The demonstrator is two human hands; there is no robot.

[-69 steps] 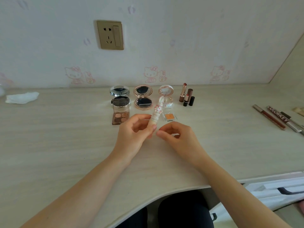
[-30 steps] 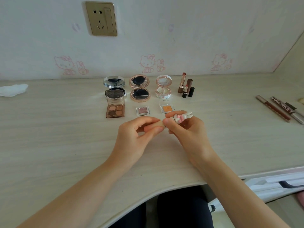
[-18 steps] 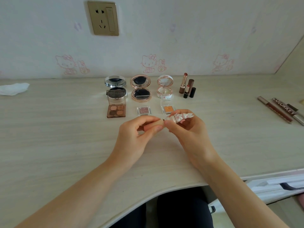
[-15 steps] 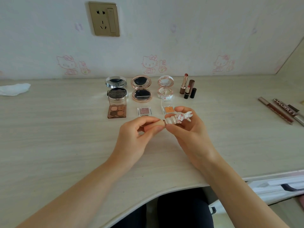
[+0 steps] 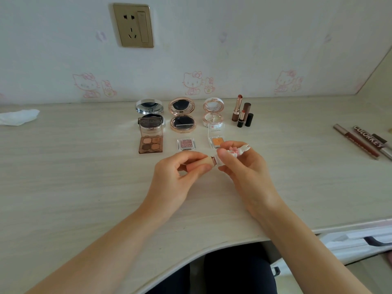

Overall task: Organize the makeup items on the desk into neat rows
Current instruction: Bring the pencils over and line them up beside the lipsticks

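Observation:
Above the desk's middle, my left hand grips the tan tube body of a small lip product. My right hand pinches its white cap with a bunny figure. The cap sits slightly apart from the tube, showing the neck. Behind them stand three open round compacts, a four-colour eyeshadow palette, a pink single shadow and an orange single shadow. Two uncapped lipsticks with their caps stand at the back right.
Several lip pencils and tubes lie at the desk's right edge. A crumpled white tissue sits at the far left. A wall socket is above. The desk's curved front edge is near my lap.
The tube went from upright to lying sideways between both hands. My right hand took hold of the bunny cap and drew it slightly off the tube.

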